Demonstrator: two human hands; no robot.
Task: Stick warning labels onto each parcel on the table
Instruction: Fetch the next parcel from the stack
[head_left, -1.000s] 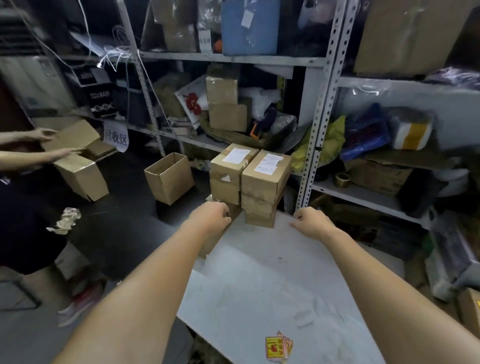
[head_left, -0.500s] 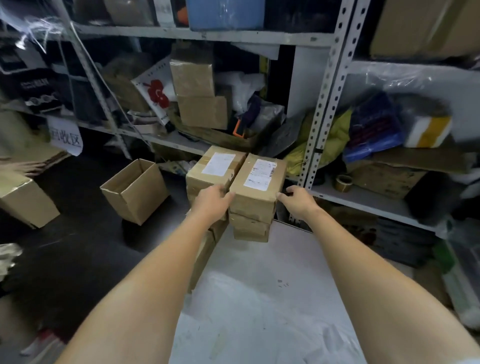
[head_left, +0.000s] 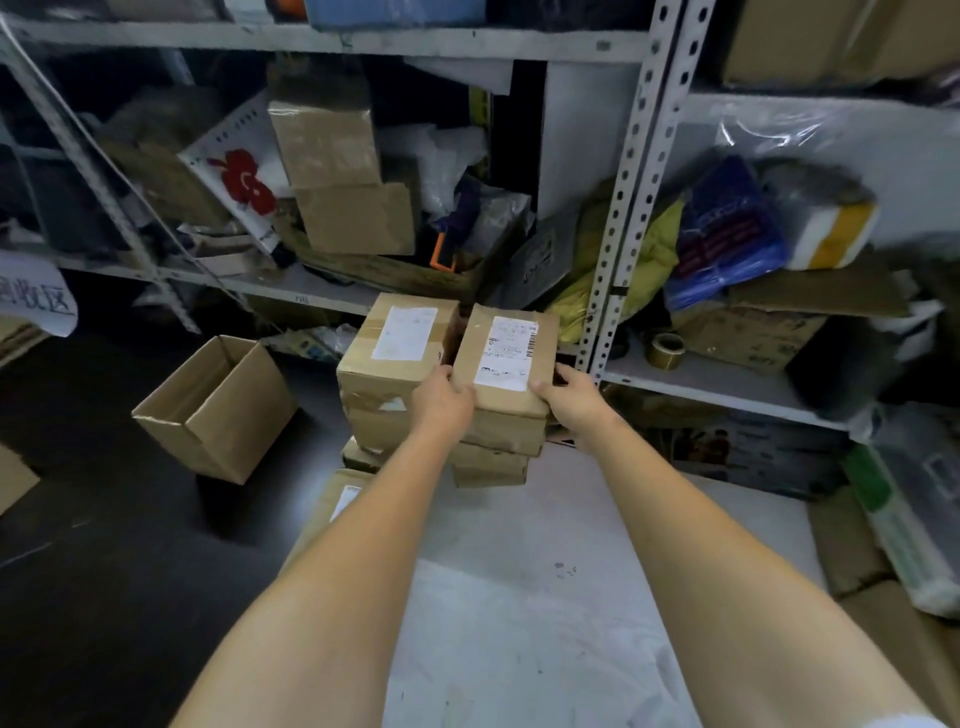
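Observation:
Two stacks of brown cardboard parcels stand side by side at the far end of the white table (head_left: 519, 597). The right top parcel (head_left: 506, 358) carries a white shipping label with a barcode. My left hand (head_left: 448, 402) grips its left near corner and my right hand (head_left: 574, 400) grips its right near corner, thumbs on top. The left top parcel (head_left: 395, 348) also bears a white label and is untouched. More parcels (head_left: 488, 462) lie under both. No warning labels are in view.
An open empty carton (head_left: 218, 405) sits on the dark floor to the left. Metal shelving (head_left: 623, 208) packed with boxes, bags and a tape roll (head_left: 666, 349) rises right behind the parcels. Boxes and a plastic bag (head_left: 904, 525) crowd the table's right side.
Both hands rose from the table's far edge to the right top parcel and closed round its near corners. The view swung right; the yellow stickers at the table's near edge left the frame.

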